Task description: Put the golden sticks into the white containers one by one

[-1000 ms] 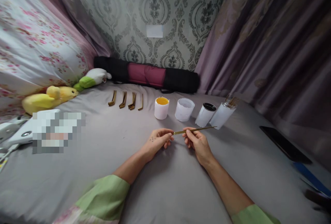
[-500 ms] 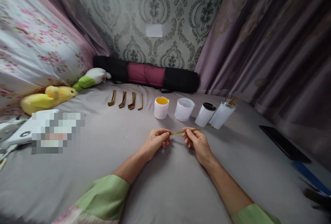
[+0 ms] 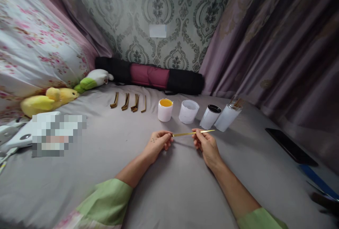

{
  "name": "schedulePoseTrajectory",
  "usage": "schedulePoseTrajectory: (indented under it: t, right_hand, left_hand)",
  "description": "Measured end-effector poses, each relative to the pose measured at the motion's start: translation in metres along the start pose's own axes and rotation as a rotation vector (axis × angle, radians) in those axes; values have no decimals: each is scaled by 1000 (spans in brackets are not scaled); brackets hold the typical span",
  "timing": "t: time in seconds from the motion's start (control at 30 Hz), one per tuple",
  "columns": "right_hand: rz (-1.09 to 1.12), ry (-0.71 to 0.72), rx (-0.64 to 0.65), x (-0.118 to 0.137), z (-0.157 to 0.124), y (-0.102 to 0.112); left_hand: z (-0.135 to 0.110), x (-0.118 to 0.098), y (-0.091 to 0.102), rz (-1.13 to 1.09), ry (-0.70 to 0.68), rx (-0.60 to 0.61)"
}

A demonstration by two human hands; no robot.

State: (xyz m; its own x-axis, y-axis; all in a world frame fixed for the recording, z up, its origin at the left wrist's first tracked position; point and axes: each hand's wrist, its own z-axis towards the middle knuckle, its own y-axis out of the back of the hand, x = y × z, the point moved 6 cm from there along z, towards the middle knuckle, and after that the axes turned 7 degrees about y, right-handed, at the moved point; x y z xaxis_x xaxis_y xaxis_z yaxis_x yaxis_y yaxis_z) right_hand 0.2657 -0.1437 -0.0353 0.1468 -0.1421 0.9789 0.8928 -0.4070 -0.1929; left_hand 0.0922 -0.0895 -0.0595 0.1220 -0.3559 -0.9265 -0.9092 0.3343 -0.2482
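Both my hands hold one thin gold straw (image 3: 185,134) level above the grey bedsheet (image 3: 169,186). My left hand (image 3: 156,143) pinches its left end with closed fingers. My right hand (image 3: 207,144) pinches it further right, so a short tip sticks out towards the cups. Behind the straw stand a white cup with a yellow inside (image 3: 165,109), a frosted cup (image 3: 188,111), a black-rimmed cup (image 3: 210,116) and a tilted jar holding several straws (image 3: 227,115).
Several bent gold straws (image 3: 129,102) lie in a row at the back left. A black and magenta roll bag (image 3: 150,75) rests against the wall. Yellow (image 3: 49,100) and green plush toys (image 3: 93,79) sit left. A dark phone (image 3: 290,146) lies right, near curtains.
The straw has shifted slightly left. My right hand slid right along it, so the gap between my hands has widened and less of the tip sticks out.
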Motion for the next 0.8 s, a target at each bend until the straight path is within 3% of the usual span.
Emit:
schedulePoseTrajectory:
  t: [0.4,0.8]
  right_hand:
    - [34,42,-114,4,5,15]
    - [72,50,-177,9,7,21]
  left_hand:
    - [-4,-6,4,6,28,-69]
    - [-3,-5,5,-23,22,-63]
